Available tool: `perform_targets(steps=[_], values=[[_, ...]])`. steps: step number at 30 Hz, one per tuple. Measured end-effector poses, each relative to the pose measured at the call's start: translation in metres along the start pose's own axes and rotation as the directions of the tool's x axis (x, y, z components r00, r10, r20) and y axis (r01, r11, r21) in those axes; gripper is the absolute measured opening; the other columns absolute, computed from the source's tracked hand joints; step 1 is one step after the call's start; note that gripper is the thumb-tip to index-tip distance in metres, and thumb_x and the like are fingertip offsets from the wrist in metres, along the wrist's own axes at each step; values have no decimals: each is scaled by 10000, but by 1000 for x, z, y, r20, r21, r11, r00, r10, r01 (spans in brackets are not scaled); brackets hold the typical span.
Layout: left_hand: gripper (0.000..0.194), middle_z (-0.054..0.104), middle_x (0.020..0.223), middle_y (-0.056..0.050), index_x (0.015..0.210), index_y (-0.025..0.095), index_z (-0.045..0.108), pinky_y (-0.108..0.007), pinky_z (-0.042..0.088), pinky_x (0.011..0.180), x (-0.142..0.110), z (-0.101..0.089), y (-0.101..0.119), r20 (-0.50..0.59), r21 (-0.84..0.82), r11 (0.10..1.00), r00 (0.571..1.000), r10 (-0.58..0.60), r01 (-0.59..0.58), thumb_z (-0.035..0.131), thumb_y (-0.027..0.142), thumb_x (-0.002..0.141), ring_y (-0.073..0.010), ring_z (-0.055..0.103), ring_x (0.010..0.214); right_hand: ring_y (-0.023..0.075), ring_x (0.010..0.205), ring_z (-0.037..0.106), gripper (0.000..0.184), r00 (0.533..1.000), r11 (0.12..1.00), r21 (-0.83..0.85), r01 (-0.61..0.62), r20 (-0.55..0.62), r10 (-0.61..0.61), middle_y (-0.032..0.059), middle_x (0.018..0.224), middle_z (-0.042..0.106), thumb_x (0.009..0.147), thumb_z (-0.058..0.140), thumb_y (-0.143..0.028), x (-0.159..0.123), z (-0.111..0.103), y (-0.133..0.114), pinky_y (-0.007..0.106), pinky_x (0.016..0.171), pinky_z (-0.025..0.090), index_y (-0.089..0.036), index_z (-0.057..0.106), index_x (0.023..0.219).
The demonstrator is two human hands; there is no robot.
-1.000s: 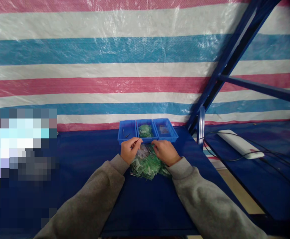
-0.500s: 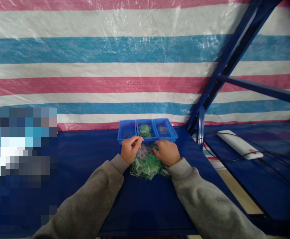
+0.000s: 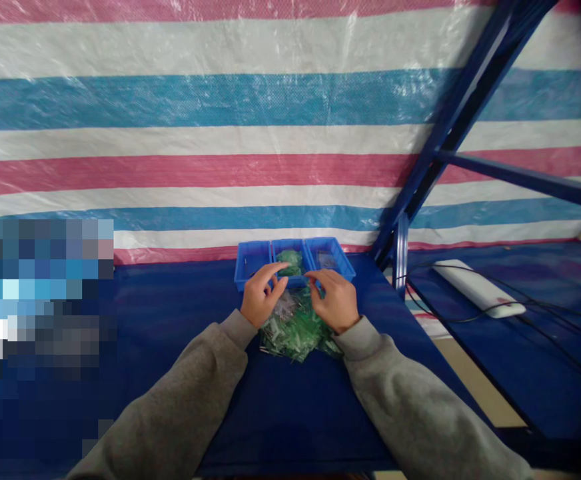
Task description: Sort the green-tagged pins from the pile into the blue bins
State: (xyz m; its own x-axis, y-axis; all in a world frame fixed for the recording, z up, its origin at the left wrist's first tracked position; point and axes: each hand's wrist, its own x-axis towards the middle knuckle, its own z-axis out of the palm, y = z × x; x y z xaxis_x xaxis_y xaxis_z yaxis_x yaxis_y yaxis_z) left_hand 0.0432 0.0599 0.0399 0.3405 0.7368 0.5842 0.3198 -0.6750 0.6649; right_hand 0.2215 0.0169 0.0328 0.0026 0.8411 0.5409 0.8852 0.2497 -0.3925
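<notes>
While the green pile (image 3: 296,333) lies beneath, left fingers (image 3: 270,271) gape, right fingers (image 3: 322,275) part slightly — any hold unclear.

On the blue bench (image 3: 290,413) lies a heap of green pieces (image 3: 295,337); at its twelve o'clock, three blue bins (image 3: 254,255) sit side by side.

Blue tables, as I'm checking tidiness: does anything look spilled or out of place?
Possibly the green heap: it lies loose on the near table, outside the middle blue bin, so it could pass for a spill or be set out deliberately. Black cables also trail untidily around the white box.
</notes>
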Motion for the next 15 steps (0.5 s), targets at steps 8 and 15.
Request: perform_targets(steps=[8,15], values=[[260,634,1058,-87,1064,197,656,-293,474,763,10,1,-8,195,67,986,971,136,-151,593,299,833,-148,581,769,163,762,607,244,993,917,398,-10,-101,55,42,868,665,894,447,-315,-3,4,2,287,717,501,-200,635,998],[218,650,766,-38,880,154,661,-253,445,668,11,2,-12,147,42,999,989,3,-9,552,341,859,-141,567,684,186,880,617,301,989,860,510,-35,-103,102,76,1028,658,880,483,-403,0,4,-1,309,737,520,-196,628,1045]])
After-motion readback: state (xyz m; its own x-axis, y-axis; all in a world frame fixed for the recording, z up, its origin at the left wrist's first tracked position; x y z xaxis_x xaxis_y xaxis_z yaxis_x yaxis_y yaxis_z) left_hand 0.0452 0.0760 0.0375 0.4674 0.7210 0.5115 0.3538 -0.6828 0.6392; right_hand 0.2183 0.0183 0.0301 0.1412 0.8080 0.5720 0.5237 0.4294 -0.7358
